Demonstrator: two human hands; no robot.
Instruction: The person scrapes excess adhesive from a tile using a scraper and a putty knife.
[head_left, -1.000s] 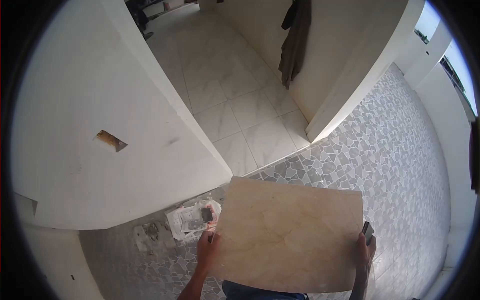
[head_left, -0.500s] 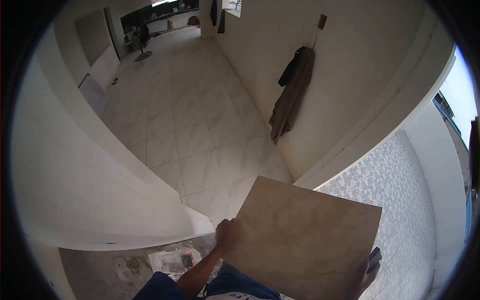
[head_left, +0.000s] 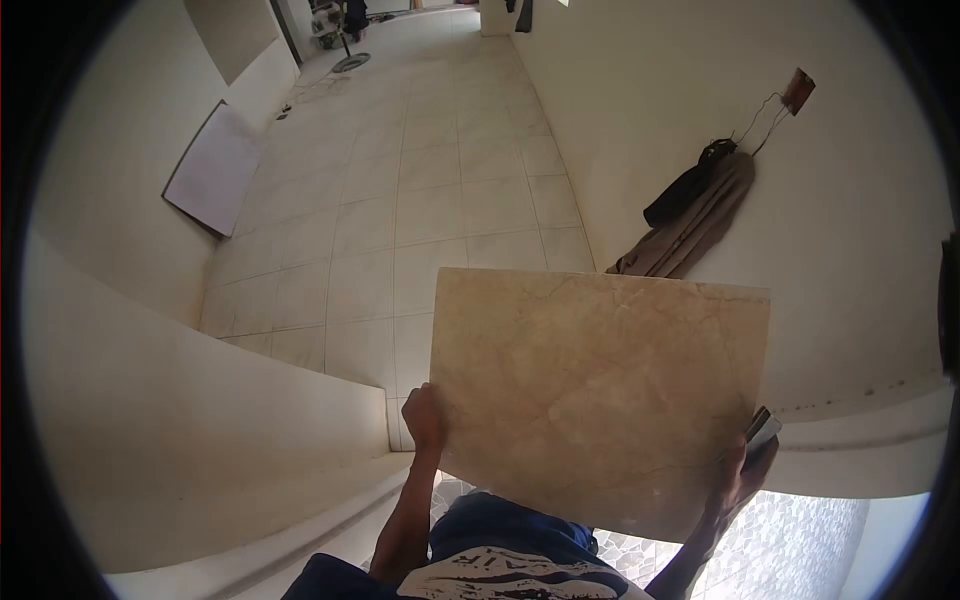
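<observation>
A large beige, marble-patterned floor tile point(head_left: 595, 395) is held up in front of my body, its broad face toward me. My left hand point(head_left: 426, 418) is closed around its left edge. At the lower right edge, my right hand point(head_left: 742, 472) grips the tile too. A small flat block, dark with a grey face point(head_left: 763, 430), sticks up from the fingers of that hand; its kind I cannot make out. The fingers behind the tile are hidden.
A pale tiled floor point(head_left: 430, 220) runs ahead between walls. Dark and brown garments point(head_left: 700, 215) hang from a wired wall box point(head_left: 798, 92) at right. A pale panel point(head_left: 215, 170) leans on the left wall. A stand fan point(head_left: 350, 62) is farther back. Wall edges stand close on both sides.
My view has turned right and moved toward the tiled room, into the opening. The tile is raised and more level, still in both hands.
</observation>
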